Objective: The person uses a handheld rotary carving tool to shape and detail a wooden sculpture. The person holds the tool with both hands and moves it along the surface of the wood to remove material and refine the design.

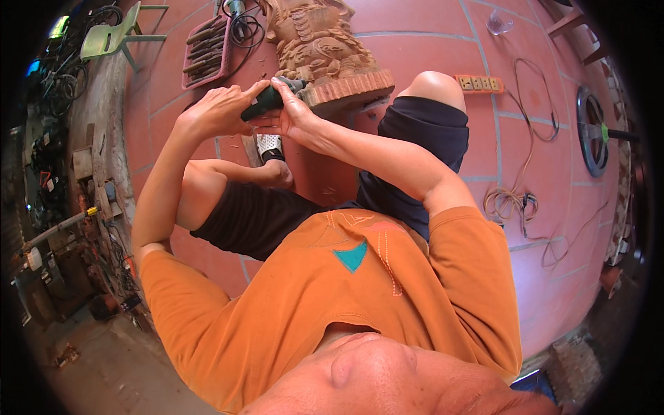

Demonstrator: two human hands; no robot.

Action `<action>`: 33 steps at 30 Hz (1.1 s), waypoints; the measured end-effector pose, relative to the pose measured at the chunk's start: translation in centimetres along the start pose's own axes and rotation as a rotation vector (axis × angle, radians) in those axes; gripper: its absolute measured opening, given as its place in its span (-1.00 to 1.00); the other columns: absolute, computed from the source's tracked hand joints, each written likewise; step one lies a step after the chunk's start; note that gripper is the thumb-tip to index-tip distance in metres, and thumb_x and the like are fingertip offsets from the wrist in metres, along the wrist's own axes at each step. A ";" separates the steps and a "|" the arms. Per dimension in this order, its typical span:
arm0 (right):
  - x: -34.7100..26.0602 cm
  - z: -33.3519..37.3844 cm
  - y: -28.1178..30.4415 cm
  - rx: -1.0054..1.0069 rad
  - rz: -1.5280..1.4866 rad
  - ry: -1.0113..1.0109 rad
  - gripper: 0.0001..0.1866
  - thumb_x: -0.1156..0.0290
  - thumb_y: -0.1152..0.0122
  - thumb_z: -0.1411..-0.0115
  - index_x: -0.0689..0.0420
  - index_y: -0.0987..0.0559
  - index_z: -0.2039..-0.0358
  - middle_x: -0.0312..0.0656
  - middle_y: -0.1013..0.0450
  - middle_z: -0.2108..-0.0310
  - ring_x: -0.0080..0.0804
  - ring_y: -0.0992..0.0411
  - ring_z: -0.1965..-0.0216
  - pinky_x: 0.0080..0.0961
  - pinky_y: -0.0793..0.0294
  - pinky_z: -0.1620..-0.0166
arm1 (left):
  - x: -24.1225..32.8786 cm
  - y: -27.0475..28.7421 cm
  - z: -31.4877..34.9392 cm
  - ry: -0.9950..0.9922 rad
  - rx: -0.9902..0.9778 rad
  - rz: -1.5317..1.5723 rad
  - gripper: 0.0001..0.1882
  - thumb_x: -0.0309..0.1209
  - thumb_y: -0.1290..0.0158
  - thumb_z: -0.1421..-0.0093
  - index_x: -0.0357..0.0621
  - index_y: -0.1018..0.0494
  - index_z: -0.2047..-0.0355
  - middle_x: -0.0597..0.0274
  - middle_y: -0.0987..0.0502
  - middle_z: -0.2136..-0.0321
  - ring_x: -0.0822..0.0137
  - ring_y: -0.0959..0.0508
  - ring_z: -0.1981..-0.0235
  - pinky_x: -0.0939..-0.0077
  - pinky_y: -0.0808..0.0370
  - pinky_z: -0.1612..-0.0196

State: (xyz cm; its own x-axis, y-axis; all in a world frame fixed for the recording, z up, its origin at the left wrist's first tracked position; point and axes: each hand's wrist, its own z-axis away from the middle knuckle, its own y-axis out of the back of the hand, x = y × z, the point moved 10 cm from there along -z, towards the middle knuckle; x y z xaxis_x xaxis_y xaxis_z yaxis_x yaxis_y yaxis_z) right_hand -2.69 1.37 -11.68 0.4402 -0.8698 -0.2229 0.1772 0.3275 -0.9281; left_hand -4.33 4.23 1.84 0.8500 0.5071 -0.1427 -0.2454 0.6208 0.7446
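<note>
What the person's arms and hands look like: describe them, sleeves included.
The loose, short orange fabric left sleeve and matching right sleeve show no markings. The left forearm and right forearm are bare, without watch or bracelet in view; the left hand and right hand are ungloved.

Bright, soft light washes the red tiled floor (567,207) around you, paling into a whitish-violet glare on the tiles to your right. Your orange shirt (304,290) catches it broadly, and your left hand (220,109) and right hand (294,114) are well lit, while the dark green tool (263,102) between them sinks toward black. Shade gathers under the wood carving (318,48) and between your legs. Along the left edge, clutter (55,166) lies dim, broken by a small blown-out patch at upper left. The fisheye lens bows the tile joints, its outer details turn soft, and black swallows the corners.
</note>
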 end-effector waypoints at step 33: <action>-5.4 -1.7 0.7 0.048 -0.090 0.134 -0.37 -0.28 0.17 -0.18 0.06 -0.41 0.12 -0.12 -0.48 0.27 -0.15 -0.53 0.29 -0.13 -0.55 0.16 | -0.4 3.7 -3.3 -0.076 0.124 -0.011 -0.17 -0.44 -0.15 0.07 0.08 -0.09 -0.24 -0.11 -0.45 0.37 -0.06 -0.49 0.31 0.16 -0.41 0.22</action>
State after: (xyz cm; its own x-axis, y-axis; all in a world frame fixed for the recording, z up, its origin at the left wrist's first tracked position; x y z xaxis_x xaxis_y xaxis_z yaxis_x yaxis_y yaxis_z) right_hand -6.47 5.65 -11.60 0.3001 -0.9367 -0.1801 0.2541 0.2605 -0.9315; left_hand -7.14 8.30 2.48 0.8862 0.4513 -0.1048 -0.1806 0.5449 0.8188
